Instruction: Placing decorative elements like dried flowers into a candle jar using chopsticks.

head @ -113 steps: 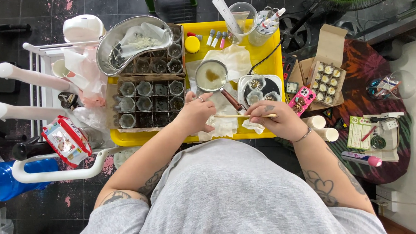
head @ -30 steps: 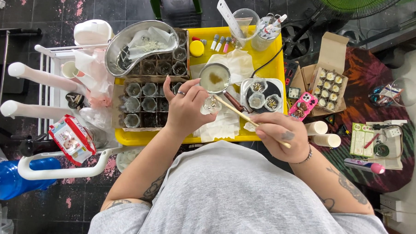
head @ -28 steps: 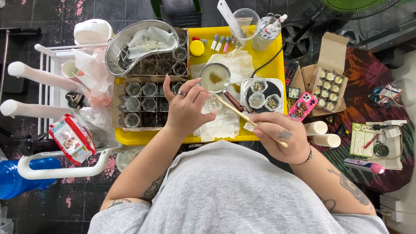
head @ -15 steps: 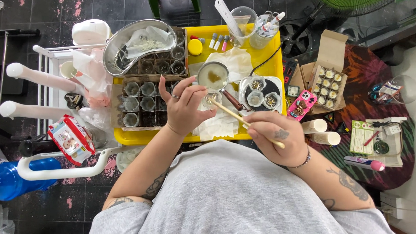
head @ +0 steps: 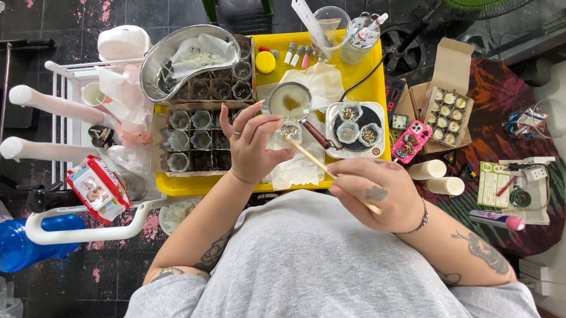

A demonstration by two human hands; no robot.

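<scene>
Gripping a small clear glass cup (head: 288,133) between thumb and fingertips, the left hand (head: 251,145) holds it above the yellow tray (head: 373,87), at 6 o'clock from the small metal saucepan (head: 289,102). The right hand (head: 376,192) is closed around a thin wooden stick (head: 314,161), whose far tip sits at the cup's mouth; whether it touches the contents cannot be told.

Packages noted by position:
- At 9 o'clock from the left hand, on the tray's left part, a brown cardboard divider box (head: 199,137) holds rows of small grey cups.
- At 3 o'clock from the saucepan, a white square tray (head: 356,124) carries three filled cups.
- At 2 o'clock from the right hand, an open brown carton (head: 446,105) with raised flap holds rows of small pale cups; a pink phone (head: 411,141) lies just beside its lower left corner.
- At 3 o'clock from the right hand, a green and white printed card (head: 492,185) lies on the patterned cloth.
- At 8 o'clock from the left hand, a red and white soft packet (head: 94,187) rests off the tray.
- At 12 o'clock from the saucepan, a round yellow lid (head: 264,62) sits beside small coloured bottles (head: 296,54).
</scene>
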